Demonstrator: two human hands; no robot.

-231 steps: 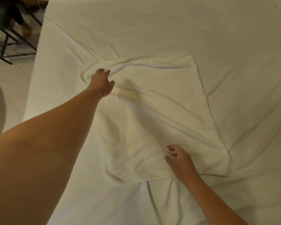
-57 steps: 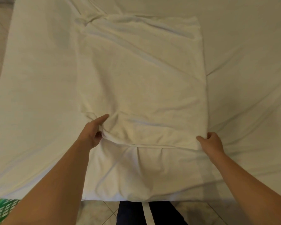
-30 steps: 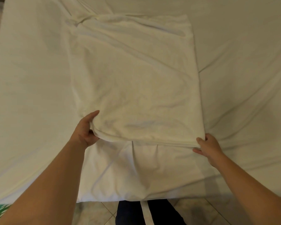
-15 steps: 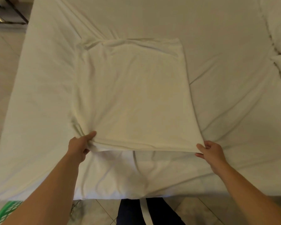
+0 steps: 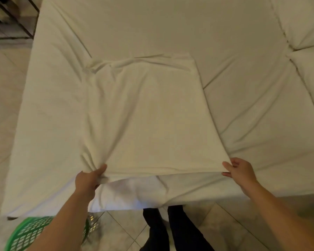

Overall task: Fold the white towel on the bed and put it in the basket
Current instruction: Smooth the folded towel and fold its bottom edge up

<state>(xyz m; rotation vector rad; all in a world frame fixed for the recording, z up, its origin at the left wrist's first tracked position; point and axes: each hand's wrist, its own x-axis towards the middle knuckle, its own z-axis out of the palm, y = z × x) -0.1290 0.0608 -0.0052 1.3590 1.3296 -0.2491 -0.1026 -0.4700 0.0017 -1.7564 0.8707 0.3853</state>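
While the white towel [image 5: 145, 115] lies spread on the bed [image 5: 243, 42], its near edge at 6 o'clock is lifted off the sheet by both hands. The left hand [image 5: 88, 180] pinches the near-left corner at 7 o'clock, thumb on top, cloth bunching around it. The right hand [image 5: 240, 172] grips the near-right corner at 5 o'clock, fingers curled closed. A green basket [image 5: 25, 234] stands on the tiled floor [image 5: 225, 223] at 8 o'clock, partly behind the left forearm.

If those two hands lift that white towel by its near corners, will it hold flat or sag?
Probably sag: the towel already bunches into soft creases by the left hand. It looks light, since the right hand raises its corner with a fingertip pinch.
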